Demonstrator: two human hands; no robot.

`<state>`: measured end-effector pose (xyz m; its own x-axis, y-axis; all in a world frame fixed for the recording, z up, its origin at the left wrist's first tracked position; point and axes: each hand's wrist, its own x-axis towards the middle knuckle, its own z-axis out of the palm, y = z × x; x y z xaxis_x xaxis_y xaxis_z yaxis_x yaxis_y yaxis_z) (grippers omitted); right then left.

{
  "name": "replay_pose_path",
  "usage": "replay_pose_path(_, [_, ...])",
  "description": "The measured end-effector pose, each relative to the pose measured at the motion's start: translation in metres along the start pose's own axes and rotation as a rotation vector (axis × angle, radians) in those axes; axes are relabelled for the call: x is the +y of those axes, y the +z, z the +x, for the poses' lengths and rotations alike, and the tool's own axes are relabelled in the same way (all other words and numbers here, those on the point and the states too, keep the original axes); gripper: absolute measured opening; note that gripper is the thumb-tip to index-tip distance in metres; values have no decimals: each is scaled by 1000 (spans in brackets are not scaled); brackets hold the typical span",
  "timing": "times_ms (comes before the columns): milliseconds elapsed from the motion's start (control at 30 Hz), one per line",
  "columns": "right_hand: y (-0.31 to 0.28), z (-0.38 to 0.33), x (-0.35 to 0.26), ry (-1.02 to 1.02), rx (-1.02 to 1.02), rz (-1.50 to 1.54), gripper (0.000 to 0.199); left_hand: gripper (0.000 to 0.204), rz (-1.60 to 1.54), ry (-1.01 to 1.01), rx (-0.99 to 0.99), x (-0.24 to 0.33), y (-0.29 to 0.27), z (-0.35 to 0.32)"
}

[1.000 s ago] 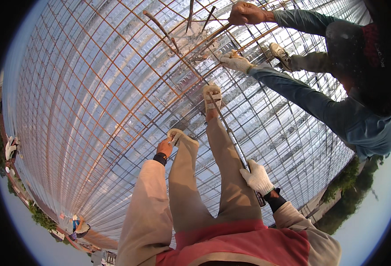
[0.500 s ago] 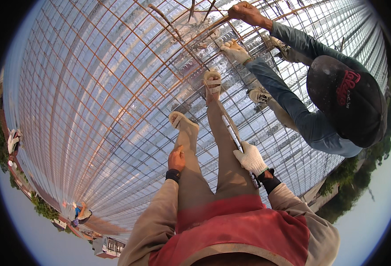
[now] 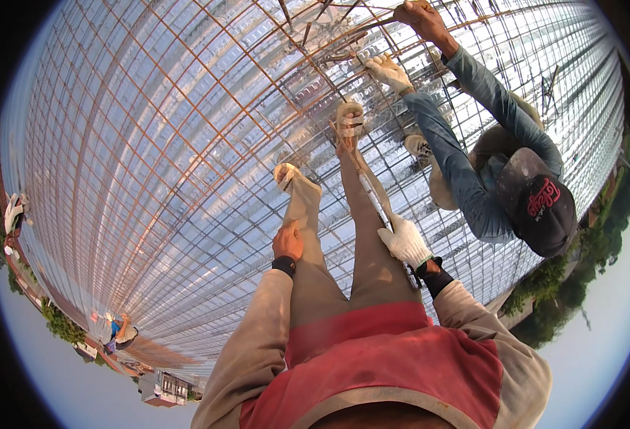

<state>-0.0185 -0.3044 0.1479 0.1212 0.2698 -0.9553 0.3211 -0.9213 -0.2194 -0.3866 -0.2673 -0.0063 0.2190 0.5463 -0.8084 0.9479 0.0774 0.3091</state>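
Observation:
My right hand [image 3: 406,242], in a white knitted glove, is closed around a long, thin, silvery rod-like tool [image 3: 373,196]. The tool lies along my right leg, its lower end emerging below the glove; its exact kind does not show. My bare left hand [image 3: 287,242] rests on my left trouser leg [image 3: 305,270], the fingers curled against it and partly hidden. Both sandaled feet, the left [image 3: 286,176] and the right [image 3: 349,120], stand on a grid of steel bars [image 3: 150,96] over ribbed metal decking [image 3: 222,182].
At the right, a co-worker in a dark cap [image 3: 537,202] bends over the grid. Their bare hand [image 3: 424,23] grips a rusty bar; their gloved hand [image 3: 389,72] is at the mesh. Bent bar ends [image 3: 306,33] stick up ahead. Another person [image 3: 120,333] crouches at far left.
The co-worker's head has moved down and slightly left in view, and both their hands have shifted right. My hands keep nearly the same places, with the tool still in my right.

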Motion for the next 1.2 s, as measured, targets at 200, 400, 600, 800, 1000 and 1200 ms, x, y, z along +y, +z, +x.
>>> replay_pose_path(200, [23, 7, 19, -53, 62, -41, 56, 39, -3, -29, -33, 6, -14, 0])
replay_pose_path(400, [30, 6, 13, -31, 58, -49, 54, 38, -32, -26, -28, -5, -13, 2])
replay_pose_path(600, [29, 4, 1, -1, 32, -11, 59, 38, -68, -36, -41, -7, -16, 3])
replay_pose_path(800, [29, 6, 1, 34, 33, -22, 57, 38, -62, -18, -41, -6, -15, 4])
replay_pose_path(1000, [23, 6, -7, 71, 11, 0, 57, 40, -57, -17, -48, 0, -18, 4])
replay_pose_path(1200, [14, 7, -21, 112, -34, -5, 56, 41, -24, -65, -81, 4, -19, 5])
